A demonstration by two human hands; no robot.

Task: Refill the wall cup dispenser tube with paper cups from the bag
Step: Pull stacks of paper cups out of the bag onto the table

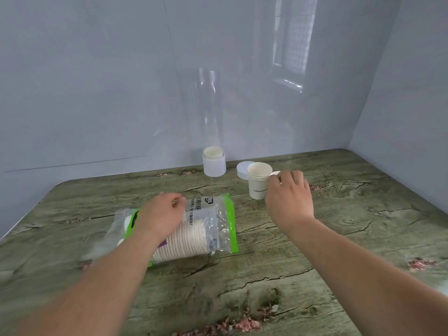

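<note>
A clear plastic bag [215, 221] with green edges lies on the table, holding a nested row of paper cups [186, 241] on its side. My left hand [161, 214] lies on top of the bag, fingers curled on the plastic. A short stack of paper cups [258, 183] stands upright behind the bag. Just right of the stack, my right hand [289, 197] curls round a white paper cup [275, 174]; only the cup's rim shows. The clear dispenser tube [209, 110] stands against the wall, with a cup rim visible in its white base [214, 166].
A round white lid [242, 169] lies flat behind the cup stack, near the wall. The wood-patterned table [266, 275] meets pale walls at the back and right. Its left edge curves away at the left.
</note>
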